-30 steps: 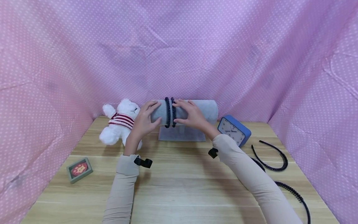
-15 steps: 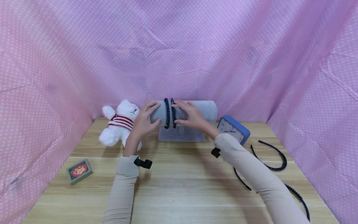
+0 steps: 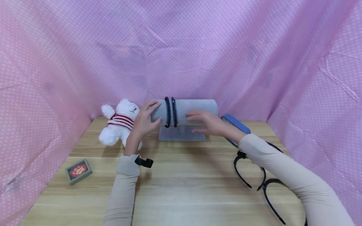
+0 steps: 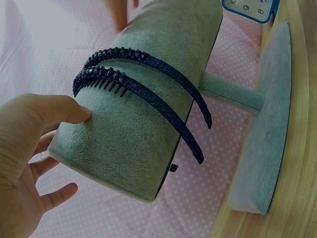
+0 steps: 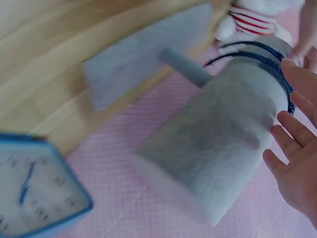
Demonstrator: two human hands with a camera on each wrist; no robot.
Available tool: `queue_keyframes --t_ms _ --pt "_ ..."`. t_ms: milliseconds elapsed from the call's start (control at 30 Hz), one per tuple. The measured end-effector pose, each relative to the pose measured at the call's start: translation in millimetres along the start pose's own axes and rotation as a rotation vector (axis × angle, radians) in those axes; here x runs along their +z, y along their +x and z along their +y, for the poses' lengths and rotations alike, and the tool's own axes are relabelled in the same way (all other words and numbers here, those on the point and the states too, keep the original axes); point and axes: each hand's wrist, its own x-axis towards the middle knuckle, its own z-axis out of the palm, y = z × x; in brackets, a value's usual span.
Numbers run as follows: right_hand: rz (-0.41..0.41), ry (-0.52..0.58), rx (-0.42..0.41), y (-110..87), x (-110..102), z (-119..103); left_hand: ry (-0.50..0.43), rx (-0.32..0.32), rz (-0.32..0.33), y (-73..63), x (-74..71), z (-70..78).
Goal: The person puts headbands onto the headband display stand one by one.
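Head view: left hand [image 3: 143,121] cupping the left end of the grey velvet roll [image 3: 195,110], fingers loosely bent, just beside two black headbands [image 3: 171,112] ringing it; right hand [image 3: 210,124] hovering open before the roll, holding nothing. Left wrist view: thumb [image 4: 57,110] pressed on the roll, just short of the nearer headband [image 4: 143,96]. Right wrist view: straight fingers [image 5: 292,130] near the roll, apart from it.

Both arms, in beige sleeves, extend forward from the near edge of the worktop toward its far edge. The left hand [image 3: 143,121] is raised with fingers spread and thumb extended. The right hand [image 3: 210,124] hovers palm-down, fingers straight and slightly apart, holding nothing.
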Motion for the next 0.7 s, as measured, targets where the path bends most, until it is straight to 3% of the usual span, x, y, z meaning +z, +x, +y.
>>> queue_keyframes --t_ms 333,533,700 --pt "-0.219 -0.069 0.096 -84.1 3.1 9.6 -0.017 0.006 0.002 2.9 -1.8 -2.3" --pt "-0.278 -0.070 0.109 -129.1 4.2 24.7 -0.018 -0.007 0.001 1.6 -4.0 -2.3" --pt "-0.288 -0.076 0.202 -162.0 0.5 35.1 -0.030 -0.017 0.001 1.5 -3.1 -0.3"
